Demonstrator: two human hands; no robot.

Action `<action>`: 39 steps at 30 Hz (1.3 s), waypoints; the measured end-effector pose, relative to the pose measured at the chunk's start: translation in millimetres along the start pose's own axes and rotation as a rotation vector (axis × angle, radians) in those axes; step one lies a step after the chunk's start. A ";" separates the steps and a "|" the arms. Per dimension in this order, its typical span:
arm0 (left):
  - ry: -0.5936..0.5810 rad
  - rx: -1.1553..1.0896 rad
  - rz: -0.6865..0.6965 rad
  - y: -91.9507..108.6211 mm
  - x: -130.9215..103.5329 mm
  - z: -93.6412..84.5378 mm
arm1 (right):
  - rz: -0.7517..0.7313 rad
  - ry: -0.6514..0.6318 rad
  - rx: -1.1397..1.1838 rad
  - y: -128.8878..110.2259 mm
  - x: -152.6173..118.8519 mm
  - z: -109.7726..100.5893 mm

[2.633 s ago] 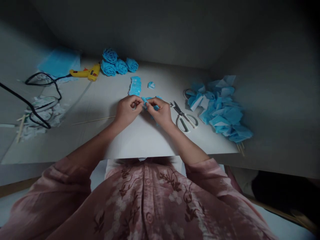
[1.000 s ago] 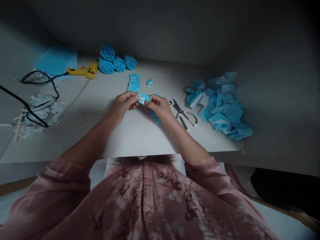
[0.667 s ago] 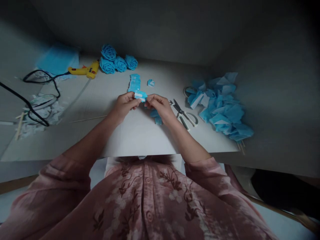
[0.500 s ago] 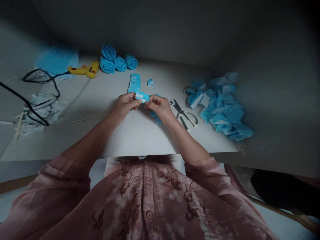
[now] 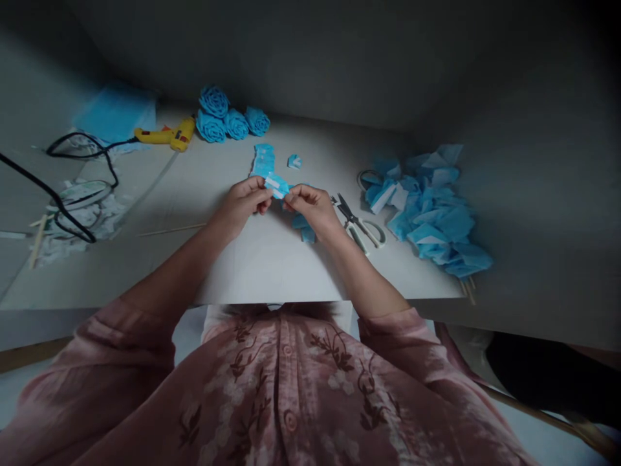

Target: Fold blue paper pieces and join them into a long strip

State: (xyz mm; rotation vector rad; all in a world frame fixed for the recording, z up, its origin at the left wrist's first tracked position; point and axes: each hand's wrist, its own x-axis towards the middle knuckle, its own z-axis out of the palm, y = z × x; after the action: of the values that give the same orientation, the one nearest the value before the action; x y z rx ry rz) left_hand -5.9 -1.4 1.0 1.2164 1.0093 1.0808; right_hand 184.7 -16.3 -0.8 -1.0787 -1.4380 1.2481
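Between my two hands is a small piece of blue crepe paper with a white strip on it. My left hand pinches its left end, and my right hand grips the right end between thumb and fingers. Just behind them lies a stack of blue paper pieces, with a single small folded piece to its right. More blue paper sits partly hidden under my right hand. Scissors with pale handles lie with blades apart, right of that hand.
Several blue paper roses stand at the back, beside a yellow glue gun with a black cord. Blue sheets and white scraps are on the left. A thin stick lies near my left forearm. Crumpled blue paper is heaped right.
The blue paper piece has tilted, its left end now higher, and more of it shows between my fingers. Both hands keep their hold. The whole view has shifted slightly.
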 end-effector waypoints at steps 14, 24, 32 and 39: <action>0.185 0.461 0.326 4.6 -14.7 11.3 | -0.092 0.092 -0.122 -1.2 -3.9 6.3; 0.165 0.504 0.337 0.3 -12.7 8.1 | -0.177 0.098 -0.258 -5.8 -7.4 6.8; 0.146 0.525 0.331 -0.9 -13.1 8.4 | -0.211 0.100 -0.321 -3.0 -7.5 7.3; 0.142 0.524 0.304 1.4 -12.7 7.4 | -0.198 0.091 -0.335 -3.8 -7.4 6.6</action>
State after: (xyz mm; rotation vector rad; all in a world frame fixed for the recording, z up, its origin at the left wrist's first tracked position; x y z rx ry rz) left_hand -1.4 -15.3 3.3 1.7786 1.2954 1.1870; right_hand 179.5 -25.2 1.8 -1.1636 -1.6762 0.8263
